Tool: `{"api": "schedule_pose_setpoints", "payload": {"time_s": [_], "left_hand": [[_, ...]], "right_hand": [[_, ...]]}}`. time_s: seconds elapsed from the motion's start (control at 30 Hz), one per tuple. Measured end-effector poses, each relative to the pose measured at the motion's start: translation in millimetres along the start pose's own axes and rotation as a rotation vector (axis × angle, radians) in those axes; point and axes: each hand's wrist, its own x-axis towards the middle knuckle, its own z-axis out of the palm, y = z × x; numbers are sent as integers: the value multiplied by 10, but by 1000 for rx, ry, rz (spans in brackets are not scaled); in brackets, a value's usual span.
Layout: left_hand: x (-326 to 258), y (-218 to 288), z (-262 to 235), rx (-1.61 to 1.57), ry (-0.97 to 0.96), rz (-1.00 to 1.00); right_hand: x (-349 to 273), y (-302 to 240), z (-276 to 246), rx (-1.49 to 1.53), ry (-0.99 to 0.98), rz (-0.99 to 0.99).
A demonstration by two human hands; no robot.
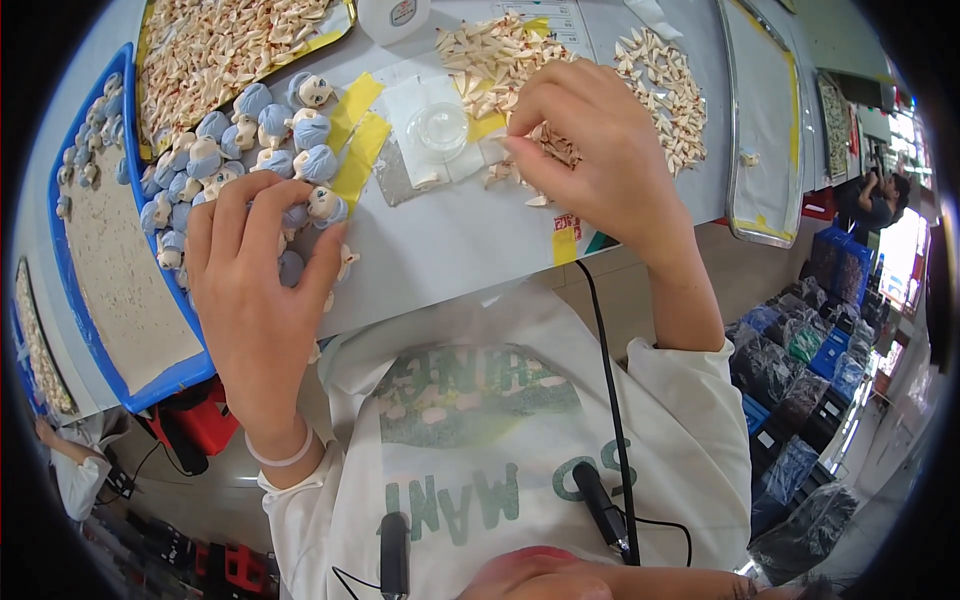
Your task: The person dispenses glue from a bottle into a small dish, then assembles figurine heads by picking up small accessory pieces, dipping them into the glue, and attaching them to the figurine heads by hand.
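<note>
My left hand [250, 250] reaches over a cluster of small doll heads [205, 155] with blue hair. Between its thumb and index finger is one doll head [325, 204], face up; the lower fingers hide others. Farther right, the thumb and forefinger of my right hand [605, 150] pinch a small white scrap [495, 150], perhaps tissue. Just left of that pinch, a clear round dish [440, 128] rests on a white sheet [402, 104]. Loose cream-coloured pointed pieces [490, 60] lie behind and below the right hand.
A blue-rimmed tray [140, 385] with several doll heads stands at the left. Behind is a tray heaped with cream pieces [225, 55]. More pieces [675, 100] are spread to the right, beside a metal tray [765, 190]. A black cable [598, 330] hangs over the table's front edge.
</note>
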Motion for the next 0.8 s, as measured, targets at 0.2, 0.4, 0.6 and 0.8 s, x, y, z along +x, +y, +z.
{"api": "schedule_pose_setpoints", "payload": {"time_s": [0.2,0.4,0.6,0.8], "left_hand": [[-51,-34,14,-165,51,-92],[-143,-56,-16,-545,137,-174],[-341,-117,25,-953,87,-87],[-456,-81,-8,-1364,-34,-270]], "right_hand": [[-126,-34,-94,245,172,214],[-195,26,-163,398,190,319],[-199,28,-71,586,239,416],[-183,125,-52,417,213,315]]}}
